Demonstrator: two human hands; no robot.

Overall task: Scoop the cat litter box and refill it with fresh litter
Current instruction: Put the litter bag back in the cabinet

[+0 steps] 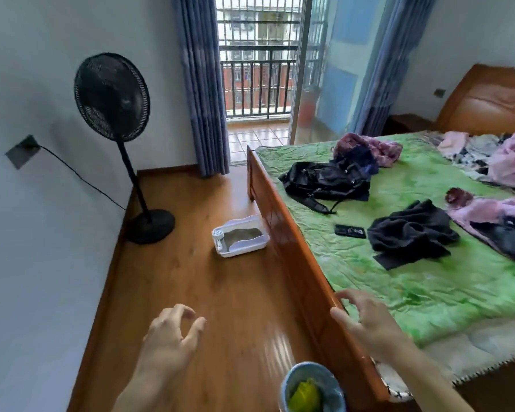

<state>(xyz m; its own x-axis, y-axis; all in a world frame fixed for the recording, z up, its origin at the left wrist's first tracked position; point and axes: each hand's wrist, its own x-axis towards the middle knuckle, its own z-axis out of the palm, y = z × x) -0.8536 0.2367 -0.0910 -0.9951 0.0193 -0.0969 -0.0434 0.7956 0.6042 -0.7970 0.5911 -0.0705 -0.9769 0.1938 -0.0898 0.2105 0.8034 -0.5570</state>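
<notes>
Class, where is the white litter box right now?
The white plastic litter box sits on the wooden floor, against the wooden bed frame, right of the black pedestal fan.

A white litter box (241,237) holding grey litter sat on the wooden floor (191,292) against the bed's footboard (295,251), a white scoop (218,237) at its near end. Both hands were empty, fingers loosely curled: the left hand (170,337) over the floor, the right hand (366,316) near the footboard. A standing fan (113,98) stood by the wall.
</notes>
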